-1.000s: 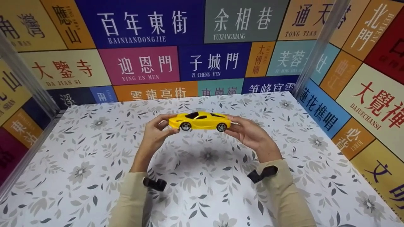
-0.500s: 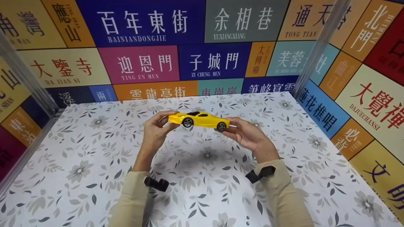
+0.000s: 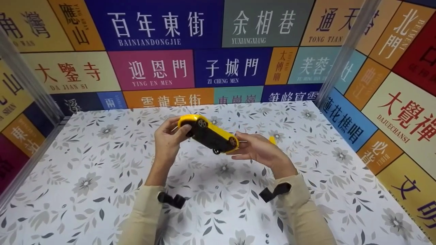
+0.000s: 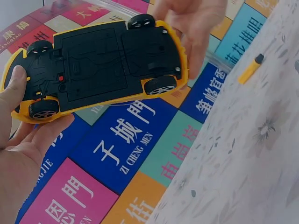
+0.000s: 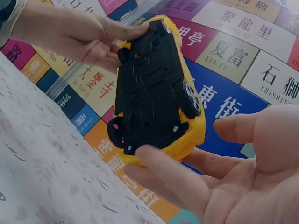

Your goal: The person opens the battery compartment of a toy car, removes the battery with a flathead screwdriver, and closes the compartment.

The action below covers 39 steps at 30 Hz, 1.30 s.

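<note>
My left hand (image 3: 167, 137) pinches one end of a yellow toy car (image 3: 213, 136), its thumb pressed on the underside. The car is held up over the table, tilted down to the right, with its black underside and wheels facing me. In the left wrist view the toy car's chassis (image 4: 96, 65) shows small screws and a red spot. My right hand (image 3: 260, 149) is at the car's other end. Its fingers are extended and touch that end, as the right wrist view shows, while the thumb stands apart from the car. The car's roof is hidden.
A short yellow stick with a dark end (image 4: 252, 69) lies on the table, mostly behind my right hand in the head view. White floral cloth (image 3: 85, 183) covers the table. Walls of coloured sign panels (image 3: 153, 25) with clear corner posts stand behind and at both sides.
The toy car has rolled from side view to show its underside, and its right end has dropped. My right hand has loosened from that end. The yellow stick has come into view.
</note>
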### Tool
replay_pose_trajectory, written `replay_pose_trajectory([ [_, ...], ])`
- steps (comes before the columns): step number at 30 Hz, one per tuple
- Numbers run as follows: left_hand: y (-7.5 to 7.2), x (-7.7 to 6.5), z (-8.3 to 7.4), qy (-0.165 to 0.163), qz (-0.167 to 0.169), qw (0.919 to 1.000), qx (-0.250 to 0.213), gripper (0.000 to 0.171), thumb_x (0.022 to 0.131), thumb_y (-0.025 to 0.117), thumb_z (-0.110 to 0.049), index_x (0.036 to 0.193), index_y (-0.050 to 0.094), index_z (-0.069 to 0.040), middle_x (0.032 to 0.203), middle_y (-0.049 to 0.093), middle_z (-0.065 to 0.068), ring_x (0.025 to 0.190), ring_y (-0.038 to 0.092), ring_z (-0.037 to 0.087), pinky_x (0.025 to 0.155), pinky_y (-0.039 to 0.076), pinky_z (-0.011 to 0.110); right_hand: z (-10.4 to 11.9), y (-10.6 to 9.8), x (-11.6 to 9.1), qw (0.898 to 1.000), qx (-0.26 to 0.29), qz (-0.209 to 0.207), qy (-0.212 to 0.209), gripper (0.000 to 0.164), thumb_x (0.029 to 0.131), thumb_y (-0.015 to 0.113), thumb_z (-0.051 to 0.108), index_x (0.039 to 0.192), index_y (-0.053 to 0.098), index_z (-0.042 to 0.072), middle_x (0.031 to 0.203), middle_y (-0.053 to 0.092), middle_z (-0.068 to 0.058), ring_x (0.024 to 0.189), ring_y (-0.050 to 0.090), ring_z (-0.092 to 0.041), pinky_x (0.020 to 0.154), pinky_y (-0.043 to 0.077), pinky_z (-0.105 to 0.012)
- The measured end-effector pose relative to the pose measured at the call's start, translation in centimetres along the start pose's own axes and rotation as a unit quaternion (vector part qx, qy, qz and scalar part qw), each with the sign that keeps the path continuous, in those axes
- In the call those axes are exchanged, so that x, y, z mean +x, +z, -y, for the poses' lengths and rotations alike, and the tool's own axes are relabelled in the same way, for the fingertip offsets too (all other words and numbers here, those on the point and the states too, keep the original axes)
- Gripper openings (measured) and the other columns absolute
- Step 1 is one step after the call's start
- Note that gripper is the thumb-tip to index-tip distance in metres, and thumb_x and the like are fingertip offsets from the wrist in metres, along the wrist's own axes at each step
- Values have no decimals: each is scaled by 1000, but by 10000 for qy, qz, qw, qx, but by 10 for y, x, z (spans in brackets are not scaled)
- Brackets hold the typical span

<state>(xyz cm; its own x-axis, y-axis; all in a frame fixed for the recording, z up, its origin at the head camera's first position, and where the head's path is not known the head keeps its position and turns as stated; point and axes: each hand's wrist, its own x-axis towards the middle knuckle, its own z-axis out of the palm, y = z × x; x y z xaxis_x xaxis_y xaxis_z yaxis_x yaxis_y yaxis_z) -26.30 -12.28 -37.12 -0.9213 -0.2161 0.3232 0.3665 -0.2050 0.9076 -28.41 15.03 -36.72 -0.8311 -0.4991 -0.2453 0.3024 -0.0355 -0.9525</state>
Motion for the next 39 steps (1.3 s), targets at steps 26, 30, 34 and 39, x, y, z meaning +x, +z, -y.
replay_pose_trajectory([
  [26, 8, 1, 4, -935, -576, 9927, 492, 34, 89, 75, -19, 119, 69, -4, 101, 68, 11, 88, 69, 19, 62, 64, 33, 7, 25, -10, 9552, -2816, -273, -867, 52, 91, 74, 27, 138, 60, 10, 130, 65, -15, 107, 68, -18, 91, 59, -33],
  [30, 9, 1, 5, -1139, -665, 9898, 547, 35, 89, 76, -22, 119, 70, -4, 100, 69, 11, 88, 70, 18, 62, 64, 33, 4, 24, -9, 9588, -2680, -193, -923, 55, 90, 75, 20, 140, 56, 6, 132, 63, -19, 109, 69, -21, 88, 60, -32],
  [34, 10, 2, 7, -1351, -732, 9868, 512, 37, 89, 76, -23, 120, 68, -4, 97, 70, 9, 83, 71, 16, 61, 64, 32, 3, 26, -7, 9589, -2682, -444, -816, 54, 91, 73, 20, 141, 56, 8, 132, 63, -19, 107, 69, -21, 84, 61, -34],
  [39, 10, 3, 10, -1496, -704, 9862, 114, 35, 92, 72, -17, 123, 64, -3, 92, 73, 8, 79, 73, 16, 62, 64, 33, 4, 27, -5, 9592, -2636, -845, -579, 51, 93, 71, 23, 141, 57, 14, 133, 64, -16, 101, 70, -19, 82, 60, -32],
])
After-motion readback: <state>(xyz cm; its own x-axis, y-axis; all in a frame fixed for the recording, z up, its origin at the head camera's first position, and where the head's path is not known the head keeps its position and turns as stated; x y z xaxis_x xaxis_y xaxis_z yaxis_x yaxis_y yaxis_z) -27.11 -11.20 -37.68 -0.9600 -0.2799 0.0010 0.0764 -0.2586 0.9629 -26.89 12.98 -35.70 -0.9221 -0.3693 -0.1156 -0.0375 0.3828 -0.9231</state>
